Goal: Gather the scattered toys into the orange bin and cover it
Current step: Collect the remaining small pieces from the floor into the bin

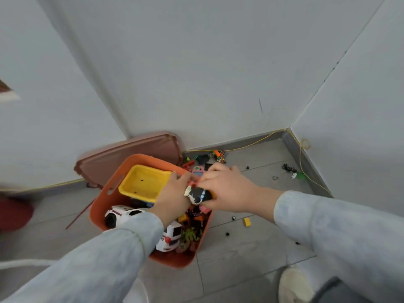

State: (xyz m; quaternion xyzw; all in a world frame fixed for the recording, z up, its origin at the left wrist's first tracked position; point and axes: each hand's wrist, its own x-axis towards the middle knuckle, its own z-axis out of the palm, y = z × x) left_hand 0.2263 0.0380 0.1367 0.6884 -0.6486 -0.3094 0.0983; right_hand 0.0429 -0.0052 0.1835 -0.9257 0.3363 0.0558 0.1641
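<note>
— Holding anything?
— Right hand (225, 189) gripped a black-and-white toy (196, 194) above the orange bin (175, 260), which stood on the floor (251, 248); left hand (175, 193) alongside, its grasp not determinable.

The yellow tub (141, 182) is filling the far half of the orange bin (102, 194), and a white car (122, 214) and a white van (171, 235) are lying along its near side. This is leaving only the cluttered right corner, where the left hand (173, 195) and the right hand (227, 189), its grip around a dark figure (197, 194), are crowding together. Bare floor (251, 256) is lying open to the right of the bin, with a yellow brick (247, 221) sitting on it.
</note>
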